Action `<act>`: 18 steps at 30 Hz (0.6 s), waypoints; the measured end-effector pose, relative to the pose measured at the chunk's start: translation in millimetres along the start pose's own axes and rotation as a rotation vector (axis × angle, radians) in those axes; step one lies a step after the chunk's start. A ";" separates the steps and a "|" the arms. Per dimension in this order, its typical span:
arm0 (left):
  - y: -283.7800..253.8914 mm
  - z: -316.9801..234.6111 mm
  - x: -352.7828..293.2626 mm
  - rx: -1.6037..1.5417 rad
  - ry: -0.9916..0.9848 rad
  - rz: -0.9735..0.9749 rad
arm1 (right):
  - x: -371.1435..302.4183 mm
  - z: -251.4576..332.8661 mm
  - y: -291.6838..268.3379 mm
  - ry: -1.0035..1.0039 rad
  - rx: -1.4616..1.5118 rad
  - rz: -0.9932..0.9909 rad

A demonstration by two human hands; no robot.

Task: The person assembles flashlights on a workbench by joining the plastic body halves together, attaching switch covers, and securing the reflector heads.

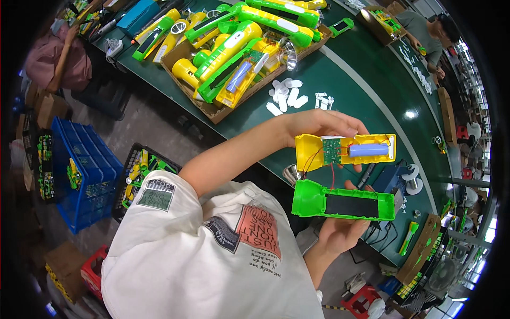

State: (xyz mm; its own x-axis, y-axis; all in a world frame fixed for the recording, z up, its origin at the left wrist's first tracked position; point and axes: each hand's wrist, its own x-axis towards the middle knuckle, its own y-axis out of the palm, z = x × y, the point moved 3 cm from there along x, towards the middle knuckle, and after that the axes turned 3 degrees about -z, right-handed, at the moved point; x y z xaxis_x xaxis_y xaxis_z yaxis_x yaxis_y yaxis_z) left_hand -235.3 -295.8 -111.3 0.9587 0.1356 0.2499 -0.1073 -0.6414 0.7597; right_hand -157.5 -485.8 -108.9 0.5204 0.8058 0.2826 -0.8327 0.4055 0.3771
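Note:
My left hand is closed round the yellow half of a flashlight housing, its inside facing up. In this half sit a green circuit board and a blue cylindrical battery, with thin wires around them. My right hand grips the green half from below; a dark flat panel lies along its middle. The two halves are apart, side by side, and a red wire runs between them. A shiny reflector shows at the yellow half's wide end.
A cardboard box of yellow and green flashlights stands on the green table. White plastic pieces lie beside it. Past my hands are a solder wire spool and a blue device. Blue crates stand on the floor; other people sit nearby.

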 end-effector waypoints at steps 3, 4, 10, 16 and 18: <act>-3.3 2.0 -1.8 -0.044 -0.014 -0.019 | 0.8 -2.1 2.3 -0.006 -0.012 -0.014; -4.6 3.1 -1.7 -0.065 -0.003 -0.009 | 1.3 -1.4 7.3 0.015 0.027 -0.152; -2.1 10.1 -15.0 -0.043 -0.017 -0.132 | 19.2 -9.9 -0.9 0.136 0.004 -0.043; 35.4 -13.8 -44.0 0.433 0.147 -0.586 | 74.6 -8.6 45.3 0.371 0.014 -0.096; 47.1 -41.7 -55.8 0.616 0.231 -0.709 | 103.0 -7.3 71.1 0.367 -0.024 0.059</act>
State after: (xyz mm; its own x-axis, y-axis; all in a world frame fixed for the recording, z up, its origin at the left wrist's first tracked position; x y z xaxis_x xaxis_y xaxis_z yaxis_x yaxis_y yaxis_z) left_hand -304.8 -302.1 -64.4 0.6651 0.7466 0.0164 0.6961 -0.6278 0.3482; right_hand -164.4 -370.8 -59.5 0.3721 0.9276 -0.0335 -0.8659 0.3599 0.3474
